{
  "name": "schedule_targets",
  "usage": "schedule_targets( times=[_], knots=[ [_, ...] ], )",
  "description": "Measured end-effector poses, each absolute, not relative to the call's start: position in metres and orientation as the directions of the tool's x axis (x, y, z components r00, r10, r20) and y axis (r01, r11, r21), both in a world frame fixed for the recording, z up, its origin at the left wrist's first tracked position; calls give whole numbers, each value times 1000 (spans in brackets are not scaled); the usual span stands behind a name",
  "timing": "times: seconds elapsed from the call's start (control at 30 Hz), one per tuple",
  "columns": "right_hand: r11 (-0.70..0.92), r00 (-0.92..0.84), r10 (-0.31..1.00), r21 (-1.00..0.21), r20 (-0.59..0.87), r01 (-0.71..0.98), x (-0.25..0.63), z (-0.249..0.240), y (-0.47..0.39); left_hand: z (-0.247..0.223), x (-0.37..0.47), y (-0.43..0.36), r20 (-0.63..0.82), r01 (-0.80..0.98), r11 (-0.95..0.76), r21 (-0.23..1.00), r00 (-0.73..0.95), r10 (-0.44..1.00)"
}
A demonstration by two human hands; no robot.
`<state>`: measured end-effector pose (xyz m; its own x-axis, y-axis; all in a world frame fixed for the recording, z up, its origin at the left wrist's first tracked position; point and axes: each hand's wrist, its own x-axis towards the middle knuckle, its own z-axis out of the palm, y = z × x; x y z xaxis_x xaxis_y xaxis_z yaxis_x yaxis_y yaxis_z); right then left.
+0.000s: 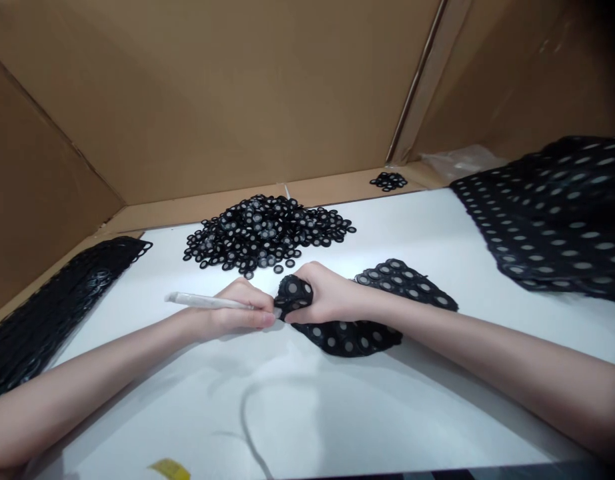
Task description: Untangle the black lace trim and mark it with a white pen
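Note:
My left hand point(245, 305) is closed round a white pen-like tool point(202, 301), whose back end points left. The tool's tip meets the edge of a black rubbery sheet point(355, 338) dotted with pale round spots. My right hand point(320, 293) grips that sheet, with part of it bunched up between thumb and fingers. The rest of the sheet spreads on the white table point(287, 413) under and behind my right wrist. Just beyond both hands lies a heap of small black rings point(257, 233) with pale centres.
A stack of black perforated strips point(62, 307) lies along the left side. At the right rests a large dotted black sheet point(562, 213), near a clear plastic bag point(462, 160). A small ring pile point(388, 181) sits at the back. Cardboard walls point(247, 93) enclose the table.

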<state>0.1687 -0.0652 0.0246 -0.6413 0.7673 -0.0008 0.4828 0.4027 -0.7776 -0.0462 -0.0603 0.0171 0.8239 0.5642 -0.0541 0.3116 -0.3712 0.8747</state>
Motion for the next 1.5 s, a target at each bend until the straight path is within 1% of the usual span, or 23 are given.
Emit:
schedule_targets(
  times=[0.13,0.3,0.43,0.5,0.8,0.93,1.03,1.1,1.3,1.4,1.5],
  knots=[
    [395,-634,773,-789,8,472,169,22,-65,21,-46,-64,-22,327,-467,822,837,547],
    [401,-646,764,-790,8,464,169,22,-66,23,-44,-71,-44,354,-428,831,810,584],
    [389,-626,780,-793,12,469,168,22,-67,18,-44,-77,4,371,-448,813,767,642],
    [395,-627,779,-794,21,463,168,22,-67,16,-44,-79,18,376,-468,800,764,645],
    [413,-642,766,-789,30,456,168,23,-68,20,-45,-72,-50,355,-433,828,817,574],
    [418,-656,754,-791,28,446,169,23,-68,22,-45,-73,-55,360,-519,775,857,512],
    [414,-657,753,-794,25,445,169,23,-68,22,-44,-74,-18,341,-592,730,876,482],
    [410,-653,757,-797,26,444,169,24,-68,21,-44,-73,7,324,-613,721,881,474],
    [377,-637,771,-806,1,456,169,22,-66,19,-45,-70,20,305,-637,708,893,450],
    [371,-631,776,-801,-10,470,170,23,-66,20,-45,-69,4,312,-621,719,892,453],
    [357,-616,787,-792,-30,495,171,27,-66,20,-45,-69,-3,325,-559,762,866,500]
  ],
)
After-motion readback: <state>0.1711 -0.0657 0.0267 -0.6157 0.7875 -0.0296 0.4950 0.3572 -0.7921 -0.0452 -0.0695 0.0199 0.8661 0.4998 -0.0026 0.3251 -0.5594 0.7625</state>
